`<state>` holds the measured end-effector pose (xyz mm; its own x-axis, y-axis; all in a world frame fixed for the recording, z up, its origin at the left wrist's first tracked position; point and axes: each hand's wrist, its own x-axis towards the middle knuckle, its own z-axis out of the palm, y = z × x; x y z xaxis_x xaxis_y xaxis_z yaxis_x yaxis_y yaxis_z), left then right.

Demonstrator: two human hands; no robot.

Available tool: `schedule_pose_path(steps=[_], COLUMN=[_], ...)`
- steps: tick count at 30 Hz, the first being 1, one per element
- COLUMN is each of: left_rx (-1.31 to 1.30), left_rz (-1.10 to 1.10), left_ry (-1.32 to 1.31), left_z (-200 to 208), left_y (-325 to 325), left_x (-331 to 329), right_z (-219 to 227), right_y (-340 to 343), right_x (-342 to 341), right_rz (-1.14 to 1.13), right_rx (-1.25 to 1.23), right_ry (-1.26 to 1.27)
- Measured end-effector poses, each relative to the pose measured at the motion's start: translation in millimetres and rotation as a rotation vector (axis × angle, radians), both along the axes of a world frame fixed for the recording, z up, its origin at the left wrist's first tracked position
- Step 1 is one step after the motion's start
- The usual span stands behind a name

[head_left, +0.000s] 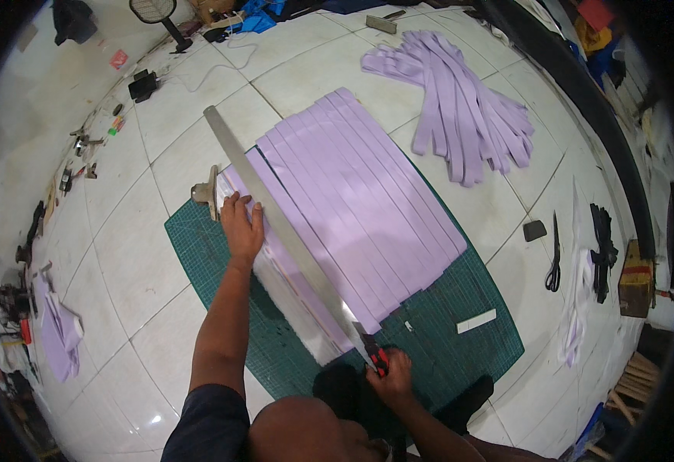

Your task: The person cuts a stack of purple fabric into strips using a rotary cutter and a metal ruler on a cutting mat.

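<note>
Left hand (pixel 241 225) flat on steel ruler (pixel 275 223), right hand (pixel 392 375) gripping red cutter (pixel 375 357)

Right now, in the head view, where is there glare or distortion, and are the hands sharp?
Head view: the fisheye bends the long metal ruler and the floor tile lines toward the dark rim; a small glare spot sits on the tile near the lower left; the left hand pressing the ruler looks sharp, the right hand with the red cutter slightly soft.
</note>
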<state>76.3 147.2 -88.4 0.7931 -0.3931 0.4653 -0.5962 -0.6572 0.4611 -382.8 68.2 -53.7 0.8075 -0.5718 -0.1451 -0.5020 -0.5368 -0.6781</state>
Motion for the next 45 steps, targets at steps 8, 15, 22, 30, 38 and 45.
schedule_pose_path(steps=[8,15,22,30,38,45], left_rx=[0.061,0.132,0.266,0.950,0.540,0.396], left_rz=[-0.024,-0.022,-0.614,-0.819,-0.557,0.097], left_ry=[-0.097,-0.102,0.080,1.027,1.765,1.915], left_z=[-3.0,35.2,76.8,50.6,109.8,161.0], left_y=[-2.3,-9.2,-1.8,97.8,143.8,61.0], left_x=[8.8,-16.3,-96.1,-220.7,-371.6,-374.8], right_z=[67.4,182.7,228.9,63.7,11.9,6.5], right_y=[-56.5,-258.8,-362.1,-401.0,-429.0,-446.8], right_x=[7.9,-53.6,-148.2,-152.7,-97.1,-103.9], right_rz=[0.020,0.196,-0.205,-0.663,-0.609,-0.710], right_rx=[0.201,-0.109,0.002,0.503,0.532,0.351], right_ry=[0.142,0.541,0.453,0.044,-0.077,-0.081])
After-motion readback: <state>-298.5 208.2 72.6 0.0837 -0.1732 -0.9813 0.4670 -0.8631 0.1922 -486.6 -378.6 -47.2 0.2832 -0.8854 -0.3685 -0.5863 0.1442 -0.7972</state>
